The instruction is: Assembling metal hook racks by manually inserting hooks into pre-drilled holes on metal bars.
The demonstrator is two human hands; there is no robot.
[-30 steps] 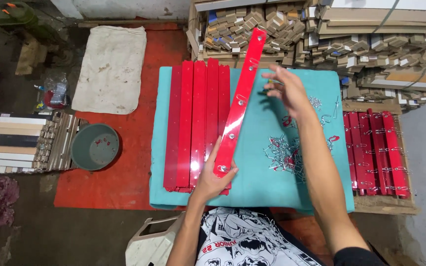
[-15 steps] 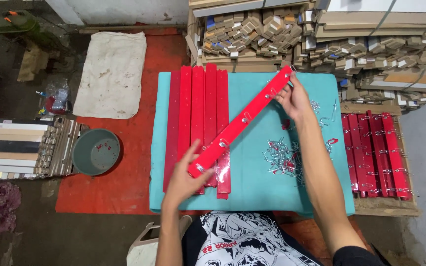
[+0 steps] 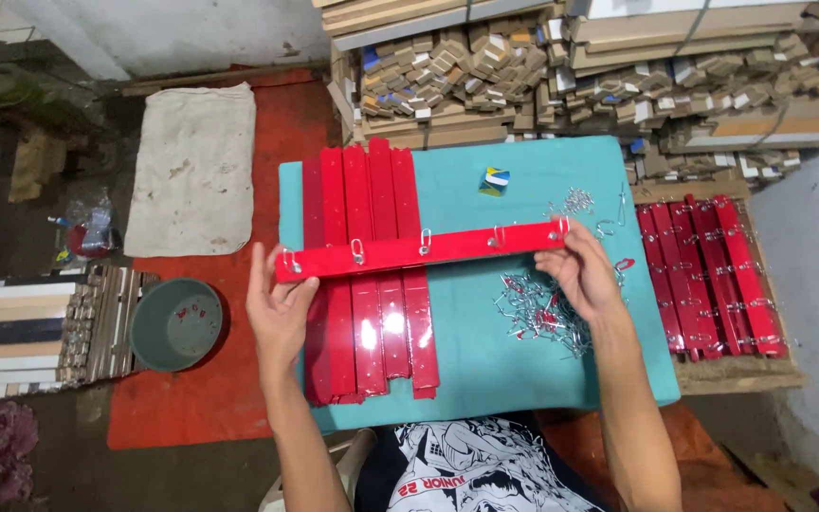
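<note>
I hold a long red strip point(image 3: 424, 252) with several metal hooks level across the teal cloth-covered table point(image 3: 523, 356). My left hand point(image 3: 277, 303) grips its left end and my right hand point(image 3: 580, 270) grips its right end. Under the strip lies a row of plain red strips point(image 3: 372, 322), laid lengthwise on the left half of the cloth. A heap of loose metal hooks point(image 3: 537, 313) lies on the cloth below my right hand.
A stack of finished red strips with hooks point(image 3: 713, 275) rests on a pallet at the right. A small blue-and-white box point(image 3: 494, 181) sits on the cloth. A grey bowl point(image 3: 177, 324), a white sack point(image 3: 191, 171) and bundled wood pieces point(image 3: 618, 85) surround the table.
The red strip has swung from upright through a diagonal to level, with hooks facing up. My left hand moved to its left end and my right hand came down with the right end.
</note>
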